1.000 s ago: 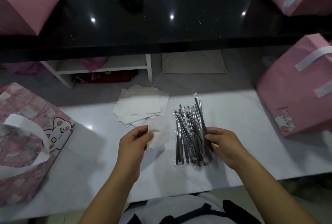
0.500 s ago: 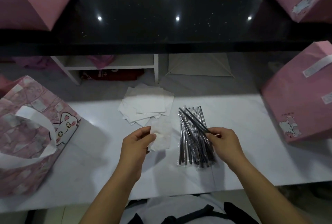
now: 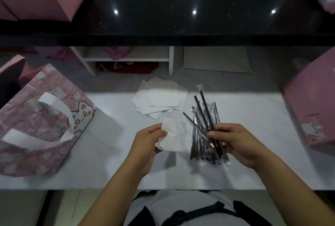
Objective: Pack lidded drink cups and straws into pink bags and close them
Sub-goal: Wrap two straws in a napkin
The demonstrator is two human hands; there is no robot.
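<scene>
Straws (image 3: 203, 102) are pinched by the right hand (image 3: 235, 142), which half-hides the pile (image 3: 199, 153); left hand (image 3: 145, 142) pinches a napkin (image 3: 175, 135).

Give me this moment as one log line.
left hand: holds napkin | right hand: pinches wrapped straws above straw pile | cat bag: on counter, untouched

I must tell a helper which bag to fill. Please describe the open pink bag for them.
On the white counter, go to the left end, past the napkin pile. The open pink bag stands there; unlike the plain pink bag at right, it shows a cartoon cat and white handles.
</scene>
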